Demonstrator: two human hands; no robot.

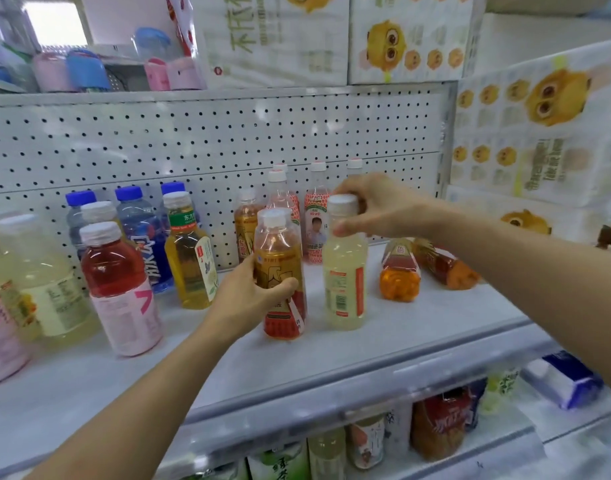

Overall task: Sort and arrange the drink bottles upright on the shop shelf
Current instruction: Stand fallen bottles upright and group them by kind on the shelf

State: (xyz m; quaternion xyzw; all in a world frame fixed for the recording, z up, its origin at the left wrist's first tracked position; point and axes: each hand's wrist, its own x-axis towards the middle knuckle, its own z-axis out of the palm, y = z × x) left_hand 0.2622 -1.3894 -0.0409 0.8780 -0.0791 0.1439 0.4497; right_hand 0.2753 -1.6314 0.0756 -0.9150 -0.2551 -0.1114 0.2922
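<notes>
The left hand [252, 292] wraps the amber bottle [280, 268] at mid-body, likely steadying it upright on the shelf [435, 323]. Just beside it, the right hand [376, 206] pinches the pale bottle [345, 282] by its cap, probably to position it. Behind, 2 orange bottles [401, 271] lie flat, unheld.
</notes>
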